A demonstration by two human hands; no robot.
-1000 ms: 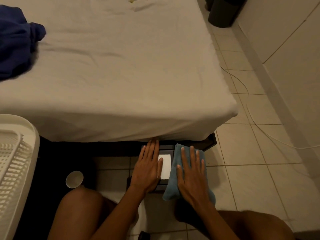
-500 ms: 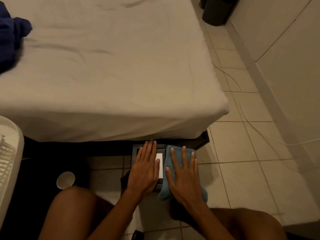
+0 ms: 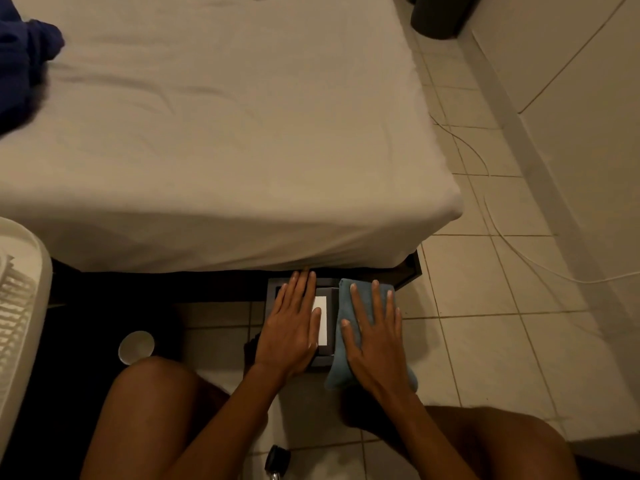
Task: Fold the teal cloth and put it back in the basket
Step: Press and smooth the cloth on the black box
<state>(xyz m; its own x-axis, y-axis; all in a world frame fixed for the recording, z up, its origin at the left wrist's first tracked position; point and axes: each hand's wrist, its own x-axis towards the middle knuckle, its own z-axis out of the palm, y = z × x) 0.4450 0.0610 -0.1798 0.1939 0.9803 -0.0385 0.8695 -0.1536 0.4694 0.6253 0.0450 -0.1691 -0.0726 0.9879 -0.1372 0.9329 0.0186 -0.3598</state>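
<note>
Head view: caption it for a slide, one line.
Beside the bed, right hand presses the teal cloth flat on a dark box; left hand rests alongside.

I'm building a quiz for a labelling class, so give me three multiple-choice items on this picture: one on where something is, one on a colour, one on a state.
1. Where is the teal cloth? A on a chair; B over a knee; C under the right hand, on the dark box.
2. What colour is the garment on the bed? A dark blue; B red; C yellow.
3. How is the right hand? A a fist; B flat, fingers straight; C raised in the air.
Answers: 1 C, the hand presses it onto the box's right side. 2 A, it lies crumpled at the bed's far left. 3 B, its spread fingers lie flat on the cloth.
</note>
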